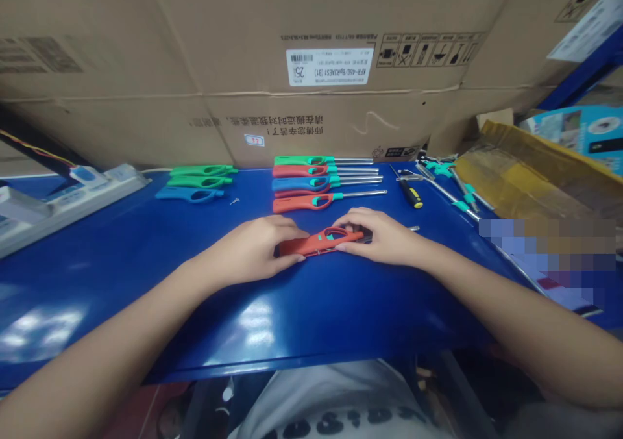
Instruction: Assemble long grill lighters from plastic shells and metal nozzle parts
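Red plastic lighter body (311, 244) is being clamped at centre between the left hand (250, 250) and right hand (377, 236), with several finished-looking rodded lighters (311, 179) lying in a row above and three rodless handles (197, 182) lying at upper left.

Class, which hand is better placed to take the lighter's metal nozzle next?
Probably the right hand: it sits at the neck of the red utility lighter, right beside the metal nozzle, while the left hand is at the handle's far end.
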Available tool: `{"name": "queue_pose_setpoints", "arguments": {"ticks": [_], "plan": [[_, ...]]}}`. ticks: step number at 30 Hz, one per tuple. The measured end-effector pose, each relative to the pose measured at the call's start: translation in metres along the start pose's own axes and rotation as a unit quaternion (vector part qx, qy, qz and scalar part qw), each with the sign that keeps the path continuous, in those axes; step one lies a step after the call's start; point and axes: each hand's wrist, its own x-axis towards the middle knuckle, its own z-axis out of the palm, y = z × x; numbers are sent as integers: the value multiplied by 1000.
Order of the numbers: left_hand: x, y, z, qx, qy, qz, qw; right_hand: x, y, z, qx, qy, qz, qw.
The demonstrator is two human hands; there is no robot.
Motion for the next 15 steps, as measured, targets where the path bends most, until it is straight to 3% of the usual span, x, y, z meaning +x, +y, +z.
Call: {"name": "queue_pose_setpoints", "arguments": {"ticks": [15], "plan": [[0,5,1,22,-23,-26,999,-2,-1,-3,-16,-9,-24,1000]]}}
